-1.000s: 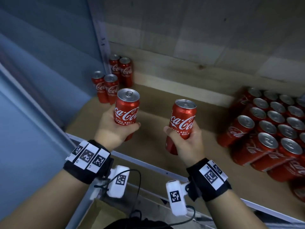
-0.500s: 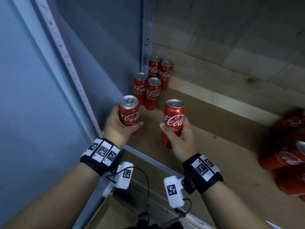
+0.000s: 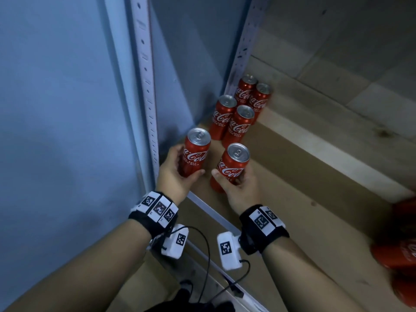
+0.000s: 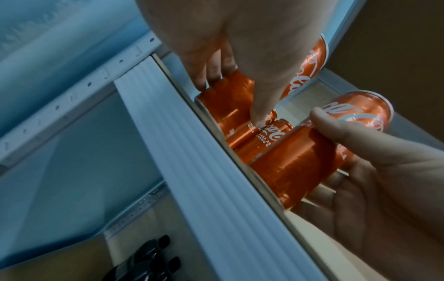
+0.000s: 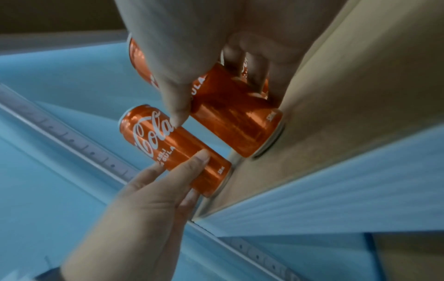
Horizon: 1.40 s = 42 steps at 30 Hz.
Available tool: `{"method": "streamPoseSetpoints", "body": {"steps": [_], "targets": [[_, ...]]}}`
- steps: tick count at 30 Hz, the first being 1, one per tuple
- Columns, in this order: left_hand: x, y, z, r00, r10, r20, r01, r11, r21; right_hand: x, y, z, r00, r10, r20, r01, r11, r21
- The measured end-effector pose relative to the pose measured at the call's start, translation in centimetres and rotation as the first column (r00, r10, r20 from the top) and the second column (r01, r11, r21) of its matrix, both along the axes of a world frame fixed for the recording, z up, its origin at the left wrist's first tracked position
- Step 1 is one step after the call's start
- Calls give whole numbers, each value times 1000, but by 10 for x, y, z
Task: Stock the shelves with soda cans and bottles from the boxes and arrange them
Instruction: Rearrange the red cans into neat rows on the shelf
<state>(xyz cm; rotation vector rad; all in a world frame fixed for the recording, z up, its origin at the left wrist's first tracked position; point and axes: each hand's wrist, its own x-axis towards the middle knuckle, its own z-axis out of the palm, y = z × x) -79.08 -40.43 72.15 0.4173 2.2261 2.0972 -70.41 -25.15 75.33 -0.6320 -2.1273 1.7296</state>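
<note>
I hold two red Coca-Cola cans upright. My left hand (image 3: 174, 176) grips the left can (image 3: 195, 154) near the shelf's front left corner, next to the metal upright. My right hand (image 3: 239, 190) grips the right can (image 3: 231, 168) just beside it. Both bases are down at the brown shelf board (image 3: 315, 176); I cannot tell whether they touch it. In the right wrist view, fingers wrap the right can (image 5: 235, 117), with the left can (image 5: 173, 144) beside it. In the left wrist view, my thumb lies across the left can (image 4: 228, 100).
Several cans (image 3: 238, 113) stand in two rows in the back left corner, right behind the held ones. A pack of red cans (image 3: 403, 255) lies at the right edge. A perforated metal upright (image 3: 146, 86) and a blue wall (image 3: 67, 109) bound the left side.
Both hands carried their cans left and down toward the shelf's left corner, close to the standing cans. The pack of cans has slid to the right edge of view.
</note>
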Motion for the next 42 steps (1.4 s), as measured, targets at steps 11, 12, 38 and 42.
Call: {"method": "streamPoseSetpoints", "body": {"steps": [11, 12, 38, 42], "targets": [[3, -11, -18, 988, 48, -144, -73, 982, -172, 16, -1, -11, 995, -45, 94, 37, 996, 84], [4, -11, -19, 988, 49, -147, -75, 982, -172, 17, -1, -11, 994, -47, 96, 40, 997, 73], [-17, -12, -19, 995, 69, -75, -63, 995, 76, -41, -25, -20, 997, -31, 76, 23, 995, 99], [-17, -12, -17, 994, 74, -75, -69, 996, 64, -43, -26, -17, 998, -20, 61, 15, 997, 78]]}}
